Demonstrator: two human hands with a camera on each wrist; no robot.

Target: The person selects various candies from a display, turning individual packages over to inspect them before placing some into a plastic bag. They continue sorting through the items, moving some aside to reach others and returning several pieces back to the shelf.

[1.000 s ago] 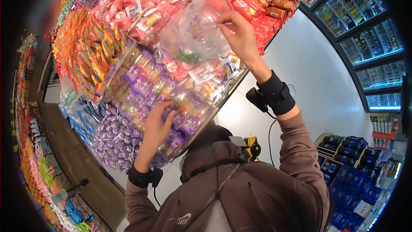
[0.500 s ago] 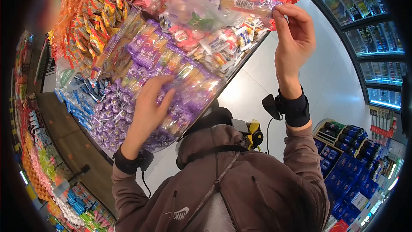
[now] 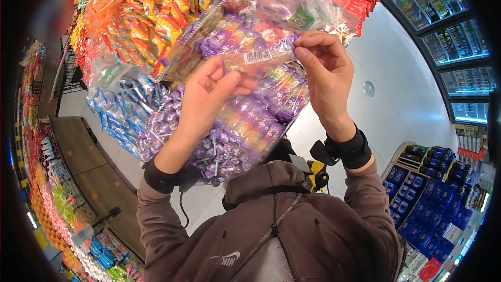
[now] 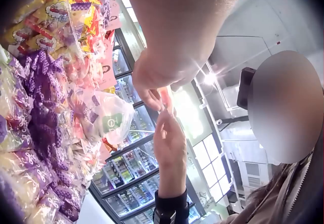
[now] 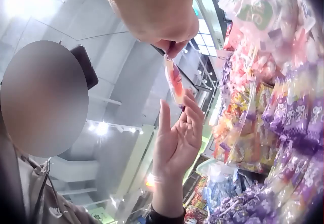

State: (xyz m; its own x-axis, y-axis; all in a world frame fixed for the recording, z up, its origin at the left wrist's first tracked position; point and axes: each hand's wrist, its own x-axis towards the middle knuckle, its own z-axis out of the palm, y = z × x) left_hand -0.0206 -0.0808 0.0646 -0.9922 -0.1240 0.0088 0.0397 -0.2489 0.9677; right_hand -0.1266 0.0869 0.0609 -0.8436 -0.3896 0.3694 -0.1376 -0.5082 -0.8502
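Note:
In the head view my right hand (image 3: 330, 73) pinches one end of a long candy packet (image 3: 258, 56), see-through with purple ends and a white barcode label. The packet is held up over a pile of similar purple-and-clear packets (image 3: 250, 128). My left hand (image 3: 206, 96) is at the packet's other end, thumb spread from loosely bent fingers. In the right wrist view the packet (image 5: 173, 77) shows pink-orange contents, and its lower end meets the left fingertips (image 5: 191, 100).
A clear plastic bag with a green print (image 3: 297, 8) lies on the pink candies beyond. Purple-wrapped lollipops (image 3: 216, 154), blue packets (image 3: 122, 115) and orange-yellow packets (image 3: 151, 26) fill the left side. Lit drinks fridges (image 3: 443, 36) line the right; stacked blue cans (image 3: 433, 219) stand below them.
My right hand has come away from the plastic bag with the candy packet and brought it left, over the purple packets. The left hand has risen to the packet's other end.

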